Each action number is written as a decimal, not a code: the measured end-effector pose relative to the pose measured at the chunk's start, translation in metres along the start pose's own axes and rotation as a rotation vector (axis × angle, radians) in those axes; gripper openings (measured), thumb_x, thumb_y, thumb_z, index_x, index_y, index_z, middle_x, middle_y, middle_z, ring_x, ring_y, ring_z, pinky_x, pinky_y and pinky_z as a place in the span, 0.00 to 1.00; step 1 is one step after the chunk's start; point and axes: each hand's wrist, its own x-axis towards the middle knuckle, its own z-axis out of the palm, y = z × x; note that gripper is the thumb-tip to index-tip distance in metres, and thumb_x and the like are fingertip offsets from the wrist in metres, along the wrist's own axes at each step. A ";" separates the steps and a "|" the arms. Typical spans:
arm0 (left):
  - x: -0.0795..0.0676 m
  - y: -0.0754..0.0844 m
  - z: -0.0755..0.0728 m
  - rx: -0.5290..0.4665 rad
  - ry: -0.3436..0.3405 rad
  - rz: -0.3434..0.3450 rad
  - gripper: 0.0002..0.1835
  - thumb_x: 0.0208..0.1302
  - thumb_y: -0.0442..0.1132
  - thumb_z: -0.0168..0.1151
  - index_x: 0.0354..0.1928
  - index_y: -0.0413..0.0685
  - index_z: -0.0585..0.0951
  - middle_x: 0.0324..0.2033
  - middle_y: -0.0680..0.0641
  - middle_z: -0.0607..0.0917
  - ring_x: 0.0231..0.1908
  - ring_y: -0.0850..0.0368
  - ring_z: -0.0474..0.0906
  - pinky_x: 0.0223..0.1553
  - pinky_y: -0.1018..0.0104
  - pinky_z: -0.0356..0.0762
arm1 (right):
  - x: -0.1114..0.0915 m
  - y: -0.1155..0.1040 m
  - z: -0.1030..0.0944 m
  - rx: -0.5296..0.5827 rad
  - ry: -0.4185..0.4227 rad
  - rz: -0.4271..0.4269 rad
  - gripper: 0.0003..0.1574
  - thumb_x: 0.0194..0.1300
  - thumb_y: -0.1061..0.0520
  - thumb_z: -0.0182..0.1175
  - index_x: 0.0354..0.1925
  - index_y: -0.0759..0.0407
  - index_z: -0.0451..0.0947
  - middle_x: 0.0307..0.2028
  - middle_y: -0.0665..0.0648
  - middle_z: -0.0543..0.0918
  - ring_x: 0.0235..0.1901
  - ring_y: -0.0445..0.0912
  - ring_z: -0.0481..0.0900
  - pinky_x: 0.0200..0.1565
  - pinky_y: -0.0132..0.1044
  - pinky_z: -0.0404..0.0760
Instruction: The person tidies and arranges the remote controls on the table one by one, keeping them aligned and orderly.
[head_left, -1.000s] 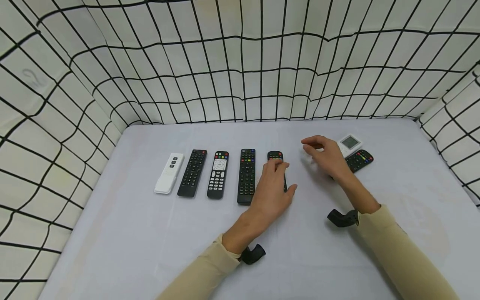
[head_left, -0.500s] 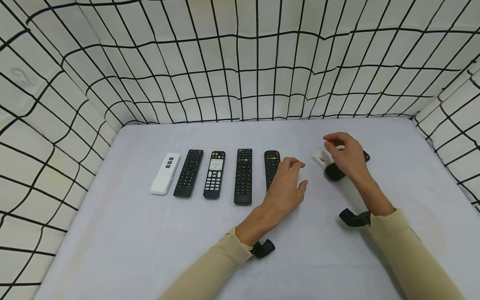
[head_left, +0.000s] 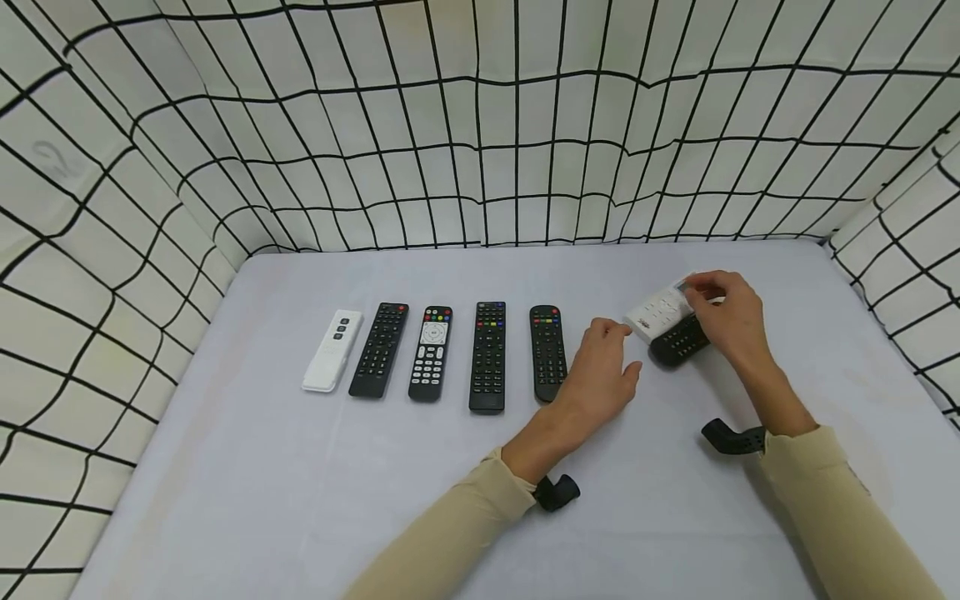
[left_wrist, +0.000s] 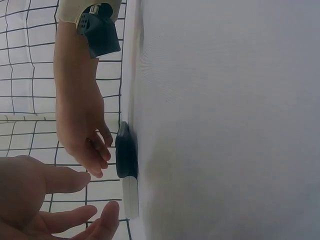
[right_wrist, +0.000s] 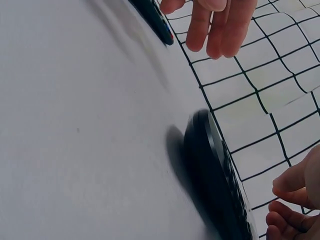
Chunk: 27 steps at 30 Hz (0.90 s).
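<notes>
On the right side of the table, a white remote control (head_left: 658,317) with a small screen lies slanted beside a black remote control (head_left: 678,342). Over their far ends hovers my right hand (head_left: 731,321), fingers bent and hiding part of both. The right wrist view shows its fingertips (right_wrist: 285,185) apart from the black remote. My left hand (head_left: 592,375) has its fingers loosely spread and holds nothing. It is between that pair and another black remote (head_left: 547,346), whose lower edge it overlaps in the head view.
Left of these, in a row, lie a long black remote (head_left: 487,358), a black one with white keys (head_left: 431,354), a slanted black one (head_left: 379,350) and a white one (head_left: 332,350). White walls with black netting (head_left: 480,150) enclose the table (head_left: 300,483).
Both hands have moved right. My left hand has come away from the rightmost black remote in the row, uncovering it. The near ends of the right-hand pair now show.
</notes>
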 end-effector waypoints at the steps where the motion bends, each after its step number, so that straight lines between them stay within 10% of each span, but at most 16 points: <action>1: 0.002 0.001 0.002 0.002 -0.006 -0.010 0.26 0.75 0.39 0.63 0.70 0.40 0.73 0.66 0.43 0.73 0.65 0.53 0.74 0.64 0.66 0.76 | 0.000 0.002 -0.002 -0.002 0.003 0.004 0.22 0.79 0.55 0.54 0.61 0.69 0.78 0.59 0.71 0.77 0.58 0.61 0.76 0.49 0.35 0.71; 12: 0.016 0.011 0.015 0.084 -0.025 -0.087 0.30 0.74 0.39 0.63 0.72 0.35 0.68 0.68 0.38 0.71 0.66 0.51 0.75 0.64 0.67 0.77 | 0.009 0.017 -0.015 -0.054 0.027 0.021 0.26 0.76 0.55 0.55 0.62 0.72 0.77 0.61 0.77 0.73 0.61 0.69 0.72 0.50 0.50 0.69; 18: 0.024 0.013 0.016 0.080 -0.038 -0.141 0.33 0.74 0.38 0.62 0.75 0.34 0.64 0.69 0.38 0.69 0.67 0.51 0.75 0.66 0.67 0.76 | 0.017 0.022 -0.015 -0.096 -0.082 0.051 0.34 0.77 0.53 0.55 0.71 0.75 0.67 0.66 0.82 0.68 0.67 0.74 0.66 0.63 0.69 0.69; 27: 0.038 0.012 0.025 -0.057 -0.049 -0.191 0.40 0.70 0.32 0.63 0.79 0.36 0.57 0.73 0.36 0.67 0.72 0.48 0.70 0.72 0.62 0.71 | 0.021 0.028 -0.017 -0.137 -0.198 0.054 0.41 0.80 0.49 0.53 0.76 0.74 0.57 0.70 0.81 0.67 0.69 0.74 0.65 0.66 0.68 0.68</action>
